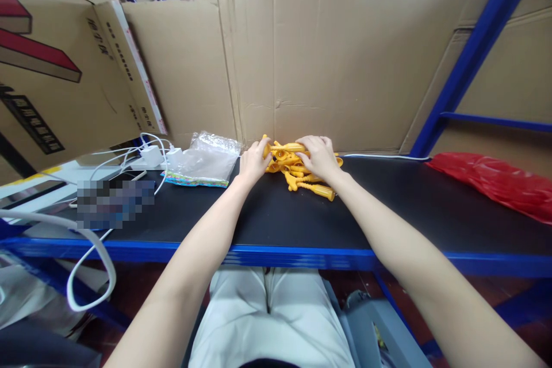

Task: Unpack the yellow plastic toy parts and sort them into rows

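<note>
A heap of several yellow plastic pieces lies on the black shelf top, close to the cardboard wall at the back. My left hand rests on the heap's left side, fingers curled over one yellow piece at the top. My right hand lies on top of the heap, fingers bent down onto the pieces. Whether either hand has lifted a piece off the heap I cannot make out.
A stack of clear plastic bags lies left of the heap. White chargers and cables sit further left. A red plastic bag lies at the right. The shelf's blue front edge runs across, with a blue upright at right.
</note>
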The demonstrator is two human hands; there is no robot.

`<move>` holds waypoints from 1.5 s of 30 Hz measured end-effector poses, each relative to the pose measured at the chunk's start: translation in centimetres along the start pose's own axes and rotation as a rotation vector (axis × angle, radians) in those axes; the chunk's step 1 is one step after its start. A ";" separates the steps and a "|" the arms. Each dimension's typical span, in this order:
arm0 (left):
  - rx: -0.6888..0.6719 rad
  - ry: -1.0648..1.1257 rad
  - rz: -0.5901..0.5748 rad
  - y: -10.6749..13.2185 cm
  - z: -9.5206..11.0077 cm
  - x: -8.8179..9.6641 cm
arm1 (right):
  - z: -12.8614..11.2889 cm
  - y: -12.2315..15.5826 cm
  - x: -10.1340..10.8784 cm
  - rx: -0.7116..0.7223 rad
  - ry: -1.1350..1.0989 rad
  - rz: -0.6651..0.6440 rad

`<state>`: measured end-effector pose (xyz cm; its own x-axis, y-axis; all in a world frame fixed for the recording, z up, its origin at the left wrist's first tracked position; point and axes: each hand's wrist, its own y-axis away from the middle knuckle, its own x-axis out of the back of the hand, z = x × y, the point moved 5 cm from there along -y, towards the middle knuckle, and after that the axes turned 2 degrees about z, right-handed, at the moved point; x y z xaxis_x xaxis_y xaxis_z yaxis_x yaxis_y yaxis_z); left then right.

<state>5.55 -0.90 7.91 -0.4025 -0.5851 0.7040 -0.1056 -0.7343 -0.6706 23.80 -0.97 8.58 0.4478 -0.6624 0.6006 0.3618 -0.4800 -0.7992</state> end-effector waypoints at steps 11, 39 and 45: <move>-0.076 -0.084 -0.100 0.2 1.1 0.0 | 0.9 0.1 -1.2 0.015 0.026 -0.134; -0.106 -0.098 -0.209 0.3 1.2 -0.7 | -0.3 0.0 -1.1 0.091 0.153 -0.256; -0.092 -0.081 -0.207 0.2 1.0 -1.1 | -0.8 -0.2 -0.3 0.117 0.191 -0.179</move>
<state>6.89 -0.75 7.21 -0.2900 -0.4535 0.8428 -0.2622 -0.8093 -0.5257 22.99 -1.13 8.52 0.2105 -0.6747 0.7074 0.5185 -0.5364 -0.6659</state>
